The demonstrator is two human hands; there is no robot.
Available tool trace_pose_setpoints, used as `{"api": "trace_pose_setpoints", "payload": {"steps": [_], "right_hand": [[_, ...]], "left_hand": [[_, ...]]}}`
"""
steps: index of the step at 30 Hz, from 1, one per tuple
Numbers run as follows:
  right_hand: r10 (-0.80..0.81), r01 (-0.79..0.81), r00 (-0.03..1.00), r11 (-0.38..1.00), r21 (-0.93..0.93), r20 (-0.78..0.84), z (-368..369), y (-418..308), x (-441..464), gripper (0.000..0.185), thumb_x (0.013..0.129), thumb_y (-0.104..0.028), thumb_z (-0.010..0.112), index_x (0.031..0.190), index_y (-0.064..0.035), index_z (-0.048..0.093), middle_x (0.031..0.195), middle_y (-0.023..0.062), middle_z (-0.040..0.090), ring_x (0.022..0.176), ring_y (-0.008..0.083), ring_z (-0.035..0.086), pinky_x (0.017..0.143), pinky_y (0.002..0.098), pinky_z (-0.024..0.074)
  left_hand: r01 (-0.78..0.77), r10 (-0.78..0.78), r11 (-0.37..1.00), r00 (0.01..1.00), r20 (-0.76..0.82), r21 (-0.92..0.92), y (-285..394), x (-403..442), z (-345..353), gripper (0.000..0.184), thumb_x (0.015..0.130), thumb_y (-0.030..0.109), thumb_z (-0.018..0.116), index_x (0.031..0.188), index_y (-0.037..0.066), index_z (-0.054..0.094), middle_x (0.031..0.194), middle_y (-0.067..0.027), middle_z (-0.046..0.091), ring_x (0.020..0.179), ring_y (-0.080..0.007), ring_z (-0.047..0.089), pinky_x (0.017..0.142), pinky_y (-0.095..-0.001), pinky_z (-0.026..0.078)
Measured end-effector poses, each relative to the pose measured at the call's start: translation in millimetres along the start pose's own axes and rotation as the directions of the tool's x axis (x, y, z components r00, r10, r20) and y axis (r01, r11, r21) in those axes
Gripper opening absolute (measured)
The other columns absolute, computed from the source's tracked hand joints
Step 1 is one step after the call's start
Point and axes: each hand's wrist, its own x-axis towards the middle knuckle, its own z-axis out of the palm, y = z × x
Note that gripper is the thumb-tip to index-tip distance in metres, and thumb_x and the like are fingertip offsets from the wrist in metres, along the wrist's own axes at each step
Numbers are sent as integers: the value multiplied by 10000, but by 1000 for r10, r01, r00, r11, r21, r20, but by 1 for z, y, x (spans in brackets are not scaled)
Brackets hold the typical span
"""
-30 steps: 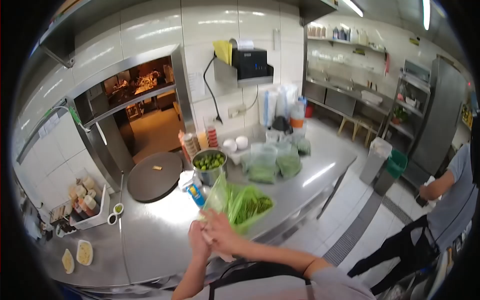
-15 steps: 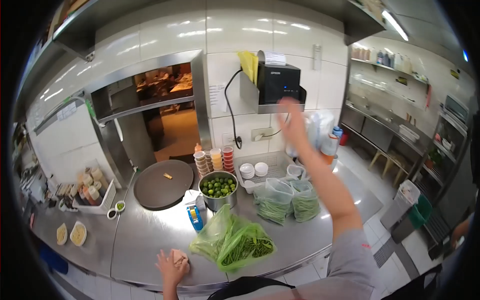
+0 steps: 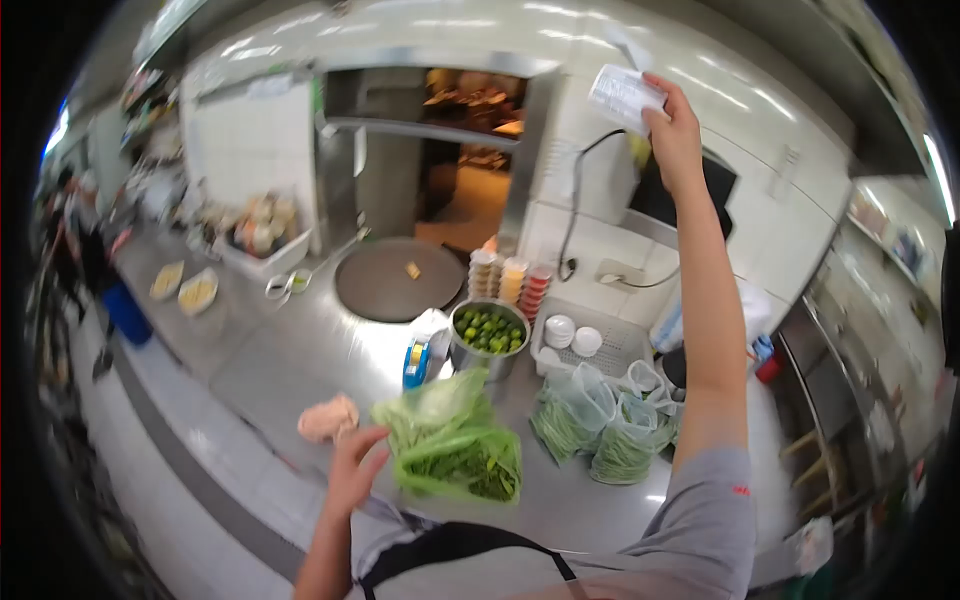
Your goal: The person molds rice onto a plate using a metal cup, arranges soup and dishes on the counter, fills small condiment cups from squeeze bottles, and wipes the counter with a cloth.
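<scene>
High in front of the wall, my right hand [image 3: 678, 138] is closed on a white printed receipt [image 3: 620, 95], which it pinches between thumb and fingers. My left hand [image 3: 355, 472] hovers over the counter's near edge, fingers apart and holding nothing. Just beyond it lies a crumpled pink cloth [image 3: 325, 419]. To its right sits a green plastic bag [image 3: 430, 415], with thin green vegetables showing through its front part. A black printer [image 3: 690, 195] on the wall is partly covered by my right forearm.
A steel pot [image 3: 478, 362] of green limes stands behind the bag, beside a blue tape dispenser [image 3: 415, 365]. Two bags of green beans [image 3: 625, 445] lie to the right. A round brown tray [image 3: 400, 280], stacked sauce cups [image 3: 513, 280] and a white basket [image 3: 610, 345] line the back.
My right hand has risen from the printer and now shows a receipt in its grip. My left hand has left the pink cloth. The view has swung left.
</scene>
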Motion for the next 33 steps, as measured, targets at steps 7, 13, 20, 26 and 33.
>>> {"api": "trace_pose_setpoints", "payload": {"steps": [7,13,20,26,33], "right_hand": [[35,-494,647,781,383,762,120,-99,-213,468,656,59,381,1068,-58,569,899,40,577,558,74,499,524,215,421],[-235,-418,542,758,501,807,189,-133,-285,453,636,61,389,1032,-30,588,756,43,552,562,75,463,536,191,369],[-458,-605,226,625,493,860,354,-198,-327,448,642,96,363,1018,-7,585,946,77,567,716,86,526,590,193,393],[-505,-852,-100,489,189,857,525,-287,-371,390,750,88,391,1117,-30,452,912,52,554,805,91,547,675,213,429],[-454,-986,113,59,156,884,647,-366,-404,375,789,38,500,1121,-61,357,869,35,528,723,70,519,618,213,417]], "left_hand": [[-57,229,759,956,183,-649,79,37,22,648,788,358,563,1291,45,298,1253,-137,397,1138,-217,410,924,-372,334],[-221,88,869,950,-300,-444,47,0,-42,469,784,181,582,1182,22,393,1113,-86,513,1049,-185,489,893,-343,390],[-234,59,563,968,-244,-793,19,-40,-186,646,840,468,350,1308,34,243,1252,-210,381,1093,-354,444,944,-428,341],[-473,3,320,867,-498,-821,-7,-88,-351,809,761,617,375,1318,51,220,1149,-177,436,1053,-312,456,904,-434,360],[-715,109,424,649,-753,-555,-48,-101,-493,498,851,177,398,1314,79,242,1087,-101,492,966,-214,509,876,-376,394]]}}
